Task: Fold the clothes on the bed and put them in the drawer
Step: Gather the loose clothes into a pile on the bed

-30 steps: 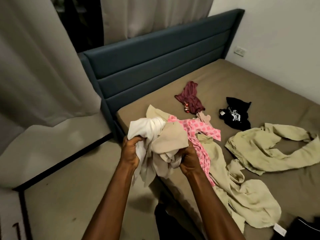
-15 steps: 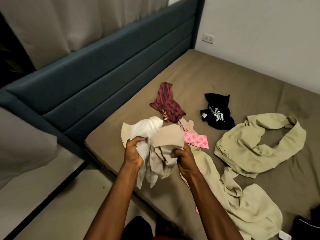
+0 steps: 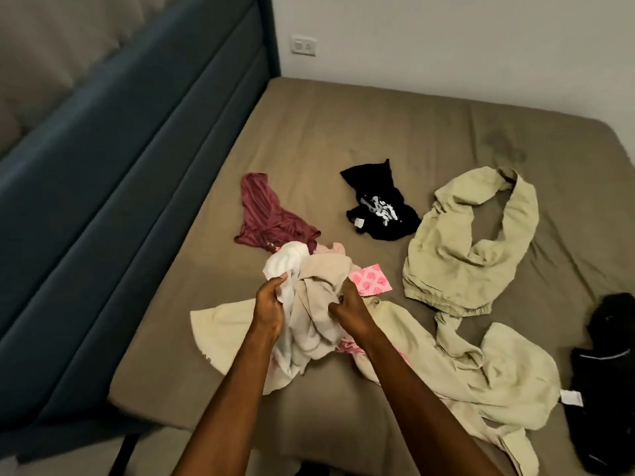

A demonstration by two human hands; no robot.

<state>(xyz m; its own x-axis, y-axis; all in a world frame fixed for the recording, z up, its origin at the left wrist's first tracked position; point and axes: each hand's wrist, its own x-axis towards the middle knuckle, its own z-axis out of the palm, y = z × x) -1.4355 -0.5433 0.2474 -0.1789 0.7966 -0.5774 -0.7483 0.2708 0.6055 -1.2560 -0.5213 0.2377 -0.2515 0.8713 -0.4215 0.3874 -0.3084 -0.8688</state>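
Both my hands hold a bunched cream and beige garment just above the near left part of the brown bed. My left hand grips its white fold, and my right hand grips the beige fold. Its lower part drapes onto the mattress. A pink checked cloth lies partly under the bundle. Beyond it lie a maroon top and a black printed top. A pale green garment is spread on the right, and another pale green piece lies beside my right forearm.
A dark blue padded headboard runs along the bed's left side. Black clothing sits at the right edge of the bed. A white wall with a socket stands behind the bed. No drawer is in view.
The view has swung right and over the bed. My hands carried the cream bundle from beside the bed's edge to over the mattress, where its lower part now rests.
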